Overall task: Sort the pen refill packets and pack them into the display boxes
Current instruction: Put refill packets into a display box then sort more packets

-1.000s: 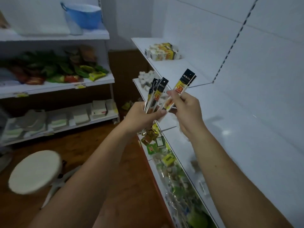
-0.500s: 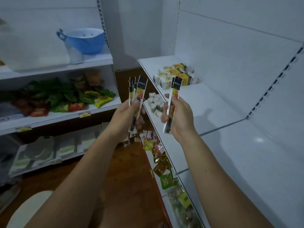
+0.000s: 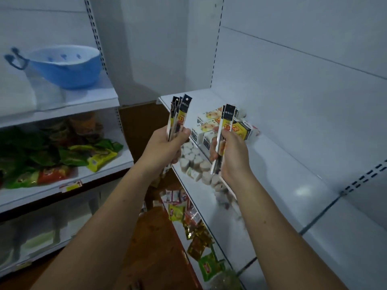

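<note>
My left hand (image 3: 165, 146) grips a bunch of several long, narrow pen refill packets (image 3: 178, 115), black at the top and yellow below, held upright. My right hand (image 3: 232, 154) holds another one or two refill packets (image 3: 226, 124) upright, a short way to the right of the first bunch. Behind both hands, on the white shelf (image 3: 282, 168), stand the white and yellow display boxes (image 3: 209, 126) in a small cluster near the back wall. The lower ends of the packets are hidden by my fingers.
Small pale round items (image 3: 194, 162) lie along the shelf's front edge under my hands. Snack packets (image 3: 196, 233) fill the lower shelf. To the left, another rack holds a blue colander (image 3: 65, 65) and green and red packets (image 3: 52, 160).
The view has swung up and towards the shelf with the boxes. Both hands have moved apart and turned their packets upright; the right hand's packets now stand in front of the boxes.
</note>
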Tool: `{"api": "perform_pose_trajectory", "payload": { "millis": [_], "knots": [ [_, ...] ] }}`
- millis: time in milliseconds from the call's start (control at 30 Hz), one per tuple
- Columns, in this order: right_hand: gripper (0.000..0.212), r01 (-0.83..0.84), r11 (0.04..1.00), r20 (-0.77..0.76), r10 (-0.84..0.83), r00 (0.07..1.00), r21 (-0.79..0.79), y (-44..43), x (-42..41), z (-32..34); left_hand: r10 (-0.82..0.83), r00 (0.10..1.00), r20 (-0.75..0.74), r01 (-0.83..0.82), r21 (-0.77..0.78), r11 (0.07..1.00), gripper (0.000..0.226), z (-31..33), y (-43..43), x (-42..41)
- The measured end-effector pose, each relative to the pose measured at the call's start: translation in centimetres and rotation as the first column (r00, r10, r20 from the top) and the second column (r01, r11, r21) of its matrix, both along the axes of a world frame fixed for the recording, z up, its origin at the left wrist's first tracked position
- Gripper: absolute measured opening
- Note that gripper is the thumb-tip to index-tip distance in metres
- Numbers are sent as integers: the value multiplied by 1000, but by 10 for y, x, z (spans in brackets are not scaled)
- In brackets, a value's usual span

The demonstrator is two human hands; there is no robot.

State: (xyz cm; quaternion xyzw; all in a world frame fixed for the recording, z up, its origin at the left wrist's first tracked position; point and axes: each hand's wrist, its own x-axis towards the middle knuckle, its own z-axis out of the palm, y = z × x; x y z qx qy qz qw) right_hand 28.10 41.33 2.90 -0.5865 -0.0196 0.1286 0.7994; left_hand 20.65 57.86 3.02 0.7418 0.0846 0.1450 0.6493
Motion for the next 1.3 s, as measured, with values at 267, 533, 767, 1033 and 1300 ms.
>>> {"api": "perform_pose_trajectory", "payload": {
  "millis": [267,533,767,1033,1300],
  "knots": [
    [11,373,861,190,-325,926,-346,31,53,-4,-191,981,21,178,284,942,25,-9,89,95],
    [64,500,690,174,-488,856,-523,11,63,-30,-392,919,-46,367,465,806,62,-5,80,170],
    [87,496,733,139,-493,859,-466,7,98,-38,-441,882,-168,435,651,622,65,-24,55,209],
    [73,442,768,103,-448,888,-464,-17,127,-39,-302,937,-175,320,776,544,47,-11,47,249],
    [68,458,754,127,-456,881,-471,-41,110,-40,-473,880,-44,383,655,652,10,8,13,246]
  ]
}}
